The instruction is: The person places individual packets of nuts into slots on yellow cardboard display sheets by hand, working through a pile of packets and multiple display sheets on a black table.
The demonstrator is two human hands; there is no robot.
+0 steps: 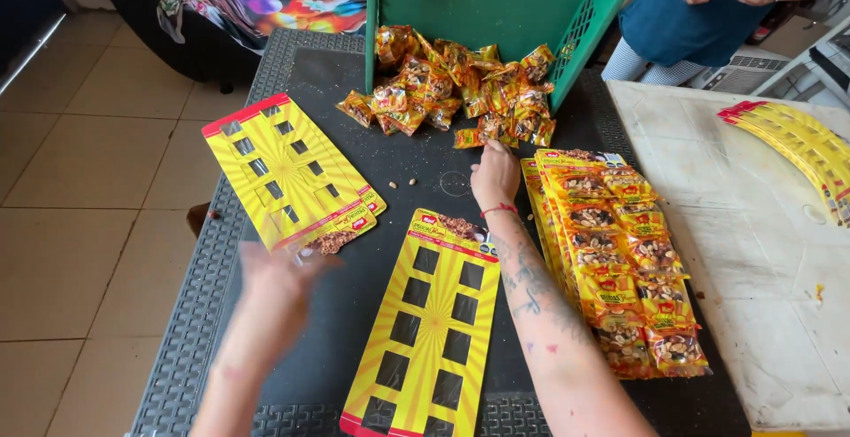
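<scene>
My right hand [494, 174] reaches across the black table [195, 313] to the near edge of a pile of small orange snack packets [460, 87] and touches one packet [469, 139] there; whether it grips it I cannot tell. My left hand [274, 282], blurred by motion, hovers with fingers apart just below a stack of yellow display cards with a red edge [283, 171]. One yellow card with empty rectangular slots [429, 326] lies flat between my arms. A filled stack of cards holding packets [620, 260] lies right of my right forearm.
A green plastic crate [496, 3], tipped up, spills the packets. Another person in blue [699, 12] stands at the back right holding a small white thing. A white table [753, 251] to the right carries more yellow cards [797, 140]. Tiled floor lies left.
</scene>
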